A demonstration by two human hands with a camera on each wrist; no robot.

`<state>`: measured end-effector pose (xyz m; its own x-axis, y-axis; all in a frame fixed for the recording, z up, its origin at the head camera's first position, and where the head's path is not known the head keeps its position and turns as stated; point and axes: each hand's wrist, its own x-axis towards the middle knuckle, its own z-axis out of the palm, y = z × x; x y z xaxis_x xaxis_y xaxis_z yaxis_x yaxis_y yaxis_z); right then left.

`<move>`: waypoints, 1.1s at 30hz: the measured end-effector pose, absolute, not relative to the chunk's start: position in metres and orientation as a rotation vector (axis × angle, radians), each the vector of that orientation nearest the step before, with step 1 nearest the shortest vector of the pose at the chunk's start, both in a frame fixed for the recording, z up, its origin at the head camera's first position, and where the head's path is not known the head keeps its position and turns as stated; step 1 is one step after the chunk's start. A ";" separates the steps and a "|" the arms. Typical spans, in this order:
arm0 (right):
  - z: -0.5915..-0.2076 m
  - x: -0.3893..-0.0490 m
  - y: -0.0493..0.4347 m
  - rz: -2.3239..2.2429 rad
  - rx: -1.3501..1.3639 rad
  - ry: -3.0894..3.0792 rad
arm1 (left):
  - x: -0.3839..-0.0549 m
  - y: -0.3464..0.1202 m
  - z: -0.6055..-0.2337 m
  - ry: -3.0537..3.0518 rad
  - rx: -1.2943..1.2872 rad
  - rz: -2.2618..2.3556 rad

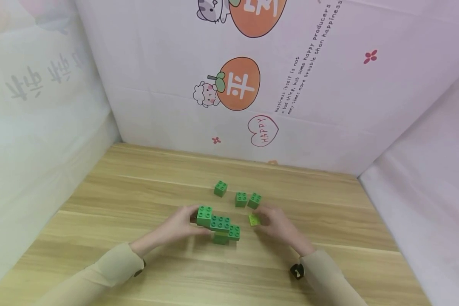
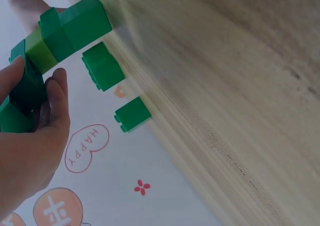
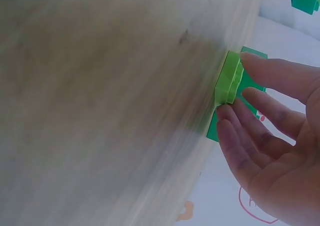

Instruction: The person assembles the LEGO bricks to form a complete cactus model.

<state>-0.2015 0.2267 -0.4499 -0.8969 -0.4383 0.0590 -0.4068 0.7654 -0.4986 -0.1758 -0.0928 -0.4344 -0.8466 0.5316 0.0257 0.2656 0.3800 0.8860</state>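
Observation:
In the head view, my left hand (image 1: 181, 225) grips the left end of a structure of joined toy building bricks (image 1: 220, 223). Several green bricks make it up, with a lime-green piece (image 2: 41, 51) among them in the left wrist view. The thumb lies on one side and the fingers curl round the other. To its right, my right hand (image 1: 274, 222) pinches a thin lime-green brick (image 1: 254, 219) low at the tabletop. The right wrist view has the thumb at one end of this lime brick (image 3: 228, 78) and fingertips at the other.
Beyond the hands stand three loose green bricks: one farther back (image 1: 220, 188), one in the middle (image 1: 241, 199), and one (image 1: 254, 200) just behind the right fingers. White printed cloth (image 1: 168, 106) walls the wooden table (image 1: 157, 178) at the back and both sides.

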 end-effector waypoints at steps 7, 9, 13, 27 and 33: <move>-0.451 -0.200 0.224 -0.719 -0.657 2.919 | -0.176 -0.093 -0.436 2.378 0.708 1.458; -0.451 -0.200 0.223 -0.705 -0.639 2.924 | -0.177 -0.093 -0.436 2.375 0.709 1.462; -0.452 -0.199 0.222 -0.688 -0.657 2.925 | -0.176 -0.093 -0.436 2.369 0.702 1.471; -0.451 -0.199 0.223 -0.683 -0.730 2.906 | -0.175 -0.092 -0.435 2.369 0.708 1.483; -0.451 -0.198 0.223 -0.689 -0.761 2.907 | -0.176 -0.092 -0.436 2.353 0.700 1.495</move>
<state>-0.1985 0.2229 -0.4509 -0.8764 -0.4783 0.0553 -0.4523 0.7783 -0.4355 -0.1758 -0.0918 -0.4365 -0.8480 0.5290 0.0325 0.2540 0.3519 0.9009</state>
